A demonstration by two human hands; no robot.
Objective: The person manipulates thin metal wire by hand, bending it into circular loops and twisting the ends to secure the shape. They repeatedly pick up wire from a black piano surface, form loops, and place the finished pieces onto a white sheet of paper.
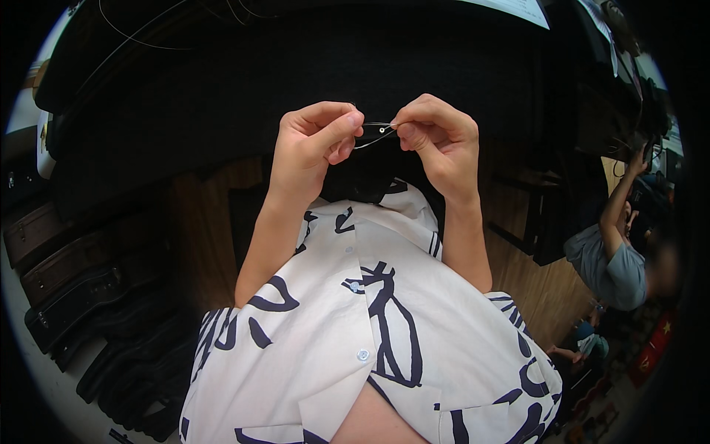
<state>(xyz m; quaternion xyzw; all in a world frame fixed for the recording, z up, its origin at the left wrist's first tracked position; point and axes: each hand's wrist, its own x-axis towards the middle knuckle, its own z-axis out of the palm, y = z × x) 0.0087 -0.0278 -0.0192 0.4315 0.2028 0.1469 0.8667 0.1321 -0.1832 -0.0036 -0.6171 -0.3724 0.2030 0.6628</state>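
A thin, silvery instrument string (378,123) is stretched in a small loop between my two hands, in front of my chest. A tiny ring-shaped ball end (381,130) hangs in the gap, close to the right fingertips. My left hand (310,137) is closed, pinching the string between thumb and forefinger, with the other fingers curled in. Thumb and fingers of my right hand (441,140) are also pinched together on the string. The fingers hide the parts of it that they grip.
Beyond my hands lies a black work surface (244,81), with loose thin strings (140,41) at its far left. Dark instrument cases (78,296) stand in a row at left. A white sheet (518,9) lies at the far edge. At right, a person (610,259) in grey-blue raises an arm.
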